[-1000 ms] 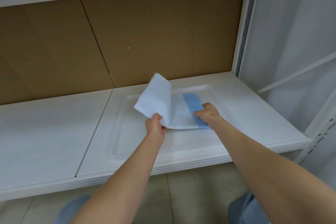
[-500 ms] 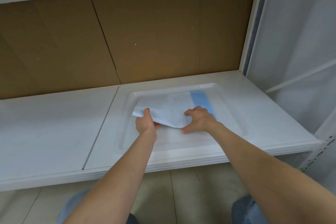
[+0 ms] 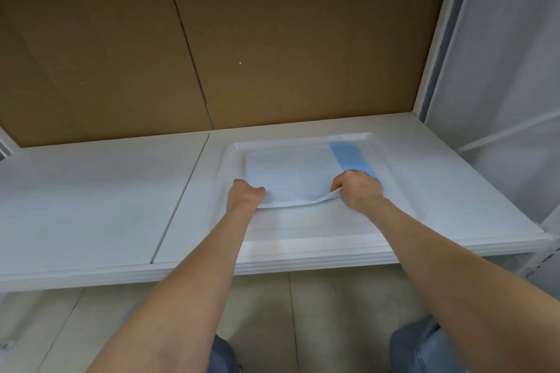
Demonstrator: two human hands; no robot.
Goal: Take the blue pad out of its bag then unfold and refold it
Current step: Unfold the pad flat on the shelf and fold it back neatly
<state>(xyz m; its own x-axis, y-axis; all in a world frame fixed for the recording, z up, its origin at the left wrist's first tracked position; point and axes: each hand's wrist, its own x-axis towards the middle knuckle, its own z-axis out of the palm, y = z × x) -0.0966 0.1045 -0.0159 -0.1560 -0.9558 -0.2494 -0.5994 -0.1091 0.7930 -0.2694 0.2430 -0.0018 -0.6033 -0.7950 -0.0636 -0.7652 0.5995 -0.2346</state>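
Across the upper half of the frame, a brown board as back wall. Below it, spanning the middle band from left edge to right, a white shelf. Along the bottom, behind the forearms, a pale floor. Right of centre on the shelf, a shallow white tray with a raised rim. Inside the tray, toward its far side, the pad: mostly flat, white face up, a blue strip down its right side, near edge raised in a shallow wave. At the pad's lower left corner, the left hand, fingers curled, gripping that corner. At the lower right, the right hand, fingers curled, pinching the raised edge.
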